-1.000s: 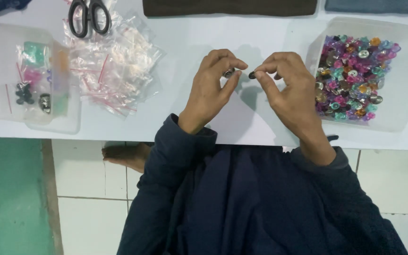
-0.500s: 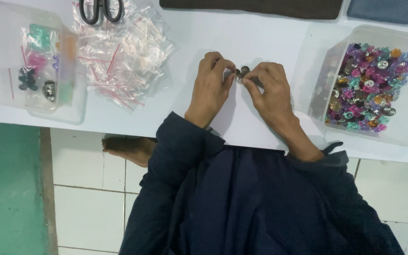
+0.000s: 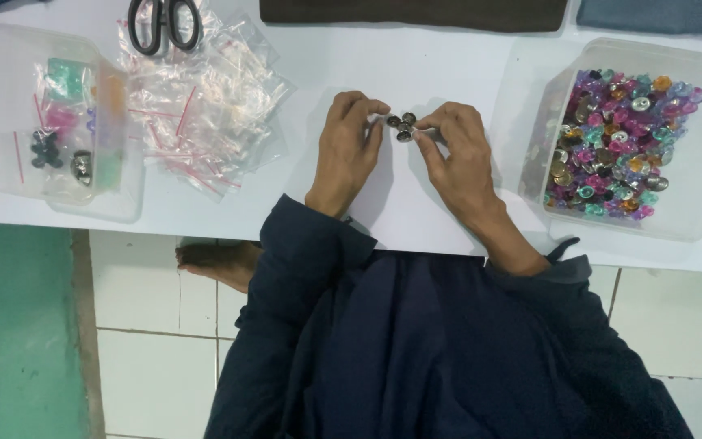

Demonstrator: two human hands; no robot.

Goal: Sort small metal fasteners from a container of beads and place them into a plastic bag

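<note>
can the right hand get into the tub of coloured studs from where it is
Probably yes. The right hand sits just beside the open clear tub of coloured studs, with nothing between them. But its fingertips are pinching small metal studs together with the left hand.

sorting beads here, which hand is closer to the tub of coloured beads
Right. The right hand lies just beside the bead tub; the left hand sits farther off.

Soft, even light falls from overhead, bright on the white table [image 3: 448, 65], which looks slightly washed out. Faint shadows sit under the hands. Clear plastic bags [image 3: 205, 106] catch small glints. The picture is mildly soft, with fine detail smeared.
</note>
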